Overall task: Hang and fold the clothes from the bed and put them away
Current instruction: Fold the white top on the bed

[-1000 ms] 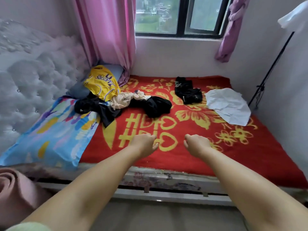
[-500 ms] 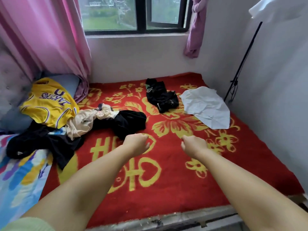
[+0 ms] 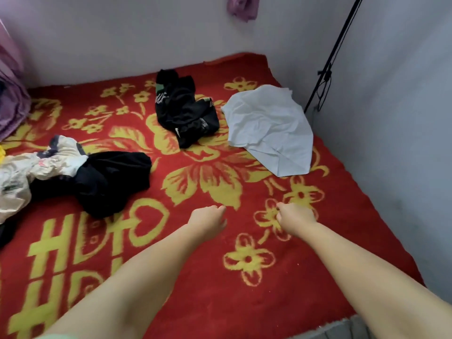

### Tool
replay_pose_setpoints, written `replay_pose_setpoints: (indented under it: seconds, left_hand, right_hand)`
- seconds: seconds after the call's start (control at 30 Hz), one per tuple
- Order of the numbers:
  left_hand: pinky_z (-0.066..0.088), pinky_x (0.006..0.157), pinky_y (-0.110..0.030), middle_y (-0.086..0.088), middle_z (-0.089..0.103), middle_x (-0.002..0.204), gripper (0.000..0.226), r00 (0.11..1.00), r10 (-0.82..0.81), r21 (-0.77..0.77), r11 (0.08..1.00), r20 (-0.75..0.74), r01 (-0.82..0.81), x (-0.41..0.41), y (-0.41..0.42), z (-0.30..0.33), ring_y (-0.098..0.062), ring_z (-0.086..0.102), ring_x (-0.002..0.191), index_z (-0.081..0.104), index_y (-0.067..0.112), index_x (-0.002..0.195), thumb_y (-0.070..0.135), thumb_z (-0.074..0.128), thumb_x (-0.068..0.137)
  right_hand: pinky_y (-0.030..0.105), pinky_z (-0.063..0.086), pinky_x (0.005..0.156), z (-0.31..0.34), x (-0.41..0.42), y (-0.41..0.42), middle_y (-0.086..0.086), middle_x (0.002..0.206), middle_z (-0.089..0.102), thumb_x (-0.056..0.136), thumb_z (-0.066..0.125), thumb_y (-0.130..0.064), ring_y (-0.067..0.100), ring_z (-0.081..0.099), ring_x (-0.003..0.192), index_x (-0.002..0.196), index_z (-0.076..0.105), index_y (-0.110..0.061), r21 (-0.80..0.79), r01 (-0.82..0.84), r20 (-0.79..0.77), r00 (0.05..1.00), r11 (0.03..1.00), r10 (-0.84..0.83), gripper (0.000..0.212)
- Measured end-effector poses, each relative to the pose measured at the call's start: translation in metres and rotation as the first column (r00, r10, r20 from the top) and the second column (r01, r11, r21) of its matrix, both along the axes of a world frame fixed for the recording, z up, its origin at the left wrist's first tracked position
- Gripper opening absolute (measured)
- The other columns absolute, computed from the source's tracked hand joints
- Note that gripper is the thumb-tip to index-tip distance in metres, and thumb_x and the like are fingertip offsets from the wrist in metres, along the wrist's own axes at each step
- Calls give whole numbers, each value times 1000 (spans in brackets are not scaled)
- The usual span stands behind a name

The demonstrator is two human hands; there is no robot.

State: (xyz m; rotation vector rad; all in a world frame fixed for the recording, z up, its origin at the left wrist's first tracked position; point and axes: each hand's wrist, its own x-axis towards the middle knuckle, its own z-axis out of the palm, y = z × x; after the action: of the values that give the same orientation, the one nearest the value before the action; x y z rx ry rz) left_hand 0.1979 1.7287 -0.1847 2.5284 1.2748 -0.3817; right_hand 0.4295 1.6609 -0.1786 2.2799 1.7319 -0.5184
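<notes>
From my head camera I look down at the bed, covered by a red woolly blanket with yellow flowers and characters point(image 3: 208, 277). Both my bare arms reach out over it. My left hand point(image 3: 208, 220) hovers above the blanket with its fingers curled in loosely and nothing in it. My right hand point(image 3: 294, 216) hangs just beside it, also curled into a loose fist and holding nothing; the two hands are near each other but apart, and I cannot tell whether either brushes the blanket.

The clothes lie beyond my hands, none of them touched. Far right, near the wall, a crumpled pale white shirt point(image 3: 269, 129) lies spread flat on the blanket. Just beside it to the left is a bunched black garment with small white and green marks point(image 3: 186, 111), its edge close to the white shirt. To my left lies another heap: a rumpled plain black garment point(image 3: 112, 178), and touching it on its left side a cream-coloured printed garment point(image 3: 36, 167) that runs off the picture's edge.

At the far left edge a fold of pink-purple curtain point(image 3: 12, 104) hangs down onto the bed. In the right corner a thin black stand pole point(image 3: 327, 64) leans up along the grey wall point(image 3: 391, 118), and a scrap of purple cloth point(image 3: 242, 6) hangs at the top
</notes>
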Motion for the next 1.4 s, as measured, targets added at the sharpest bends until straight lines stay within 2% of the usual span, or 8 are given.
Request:
replay_pose_setpoints:
  seconds: [0.23,0.33,0.53,0.67,0.87,1.07,1.23,1.4]
  left_hand:
    - [41,74,-38,-10,45,132,52,997,36,-148,988,-72,-46,120,64,-126,-28,47,118,23,20,148,32,36,99]
    - [34,101,-45,-12,31,148,56,996,52,-88,994,-68,-58,149,93,-169,-29,32,135,16,21,151,35,34,99]
    - [-6,116,-52,-2,-18,159,60,989,140,-37,989,-48,-142,163,117,-243,-19,-19,146,-8,30,152,50,14,100]
    - [-17,115,-49,3,-24,154,58,986,158,111,980,61,-164,154,106,-272,-12,-31,139,-13,32,148,52,4,96]
    - [-13,116,-48,4,-12,157,59,978,146,139,976,148,-167,151,106,-279,-11,-17,144,-1,31,150,50,10,95]
    - [-16,113,-47,4,-20,159,63,990,141,-123,983,13,-139,153,121,-256,-12,-21,144,-8,33,151,49,23,99]
    - [24,115,-42,-10,-5,161,92,938,334,-478,841,87,-255,140,122,-193,-28,15,146,-10,20,152,29,58,92]
    - [27,112,-43,-14,-5,160,82,979,135,-153,982,149,-112,86,90,-124,-29,9,147,7,23,153,28,59,89]
  right_hand:
    - [31,37,63,-107,97,94,7,108,64,96,37,-17,31,62,92,114,54,-13,-15,-8,-21,1000,1000,8,25]
    - [33,37,64,-145,118,130,7,112,59,96,40,-18,29,58,98,111,54,-12,62,-42,-19,999,997,43,21]
    - [45,26,108,-203,150,180,11,155,19,95,50,-27,27,18,142,145,29,-19,137,-113,70,992,984,105,55]
    - [67,0,110,-231,170,206,8,161,-3,97,45,-37,29,-8,147,151,18,-26,124,-63,144,988,990,45,61]
    - [57,20,109,-235,163,223,17,119,60,92,36,3,33,46,125,123,53,-15,359,120,-44,993,926,-111,39]
    - [43,42,76,-204,128,185,27,102,65,93,43,-7,43,61,94,114,57,-9,276,95,-269,963,956,-18,25]
    - [39,43,71,-178,65,129,20,104,67,100,38,-22,39,63,95,121,52,-17,127,-18,-312,948,992,57,26]
    - [35,31,64,-116,-4,102,15,104,67,100,36,-27,37,62,95,118,47,-17,140,-37,-393,915,989,90,24]
